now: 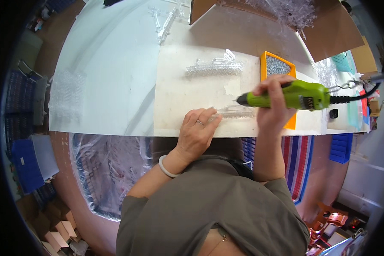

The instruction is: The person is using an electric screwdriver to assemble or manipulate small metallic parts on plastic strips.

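My right hand (274,100) is wrapped round a green electric screwdriver (301,94), whose dark tip points left over the near part of the table. Near the table's front edge, my left hand (197,130) has its fingers bent together at the left end of a row of clear plastic pieces (237,115). The fingertips partly hide what they grip there. Farther back lies a second row of clear plastic pieces (214,68), with a few loose ones on top. A yellow tray (263,64) of small metal screws (278,66) stands behind my right hand, which covers part of it.
A large cardboard box (335,32) with clear plastic parts stands at the back right. More clear pieces (166,25) lie at the back, and a stack of clear parts (67,97) at the left. The screwdriver's black cord (362,97) runs off right. A plastic-lined crate (111,170) stands below the table.
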The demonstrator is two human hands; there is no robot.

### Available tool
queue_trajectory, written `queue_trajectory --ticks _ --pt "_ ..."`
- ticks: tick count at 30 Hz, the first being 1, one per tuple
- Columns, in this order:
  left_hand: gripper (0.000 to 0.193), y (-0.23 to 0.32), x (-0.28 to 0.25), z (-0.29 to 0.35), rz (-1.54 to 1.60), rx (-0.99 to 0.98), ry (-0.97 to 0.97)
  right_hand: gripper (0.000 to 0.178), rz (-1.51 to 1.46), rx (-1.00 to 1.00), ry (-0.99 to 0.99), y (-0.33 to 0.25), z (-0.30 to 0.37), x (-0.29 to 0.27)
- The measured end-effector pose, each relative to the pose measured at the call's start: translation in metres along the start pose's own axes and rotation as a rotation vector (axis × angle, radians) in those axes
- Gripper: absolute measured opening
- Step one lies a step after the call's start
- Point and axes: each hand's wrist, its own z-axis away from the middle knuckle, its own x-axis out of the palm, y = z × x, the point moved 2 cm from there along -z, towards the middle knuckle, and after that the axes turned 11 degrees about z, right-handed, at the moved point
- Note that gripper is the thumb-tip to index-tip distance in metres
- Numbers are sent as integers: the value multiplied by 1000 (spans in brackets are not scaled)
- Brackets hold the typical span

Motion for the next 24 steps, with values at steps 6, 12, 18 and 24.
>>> queue_trajectory --ticks 6,12,18,24 --pt "18 -16 2 -16 177 -50 -46 21 100 27 75 -24 11 -41" --pt "23 -41 -38 -84 107 23 112 25 130 -38 62 -32 22 -77" --pt "42 -100 -24 -92 231 -115 -143 28 100 53 130 -23 26 -81" --pt "47 -119 -11 -124 211 -9 -108 27 128 58 125 -17 24 -91"
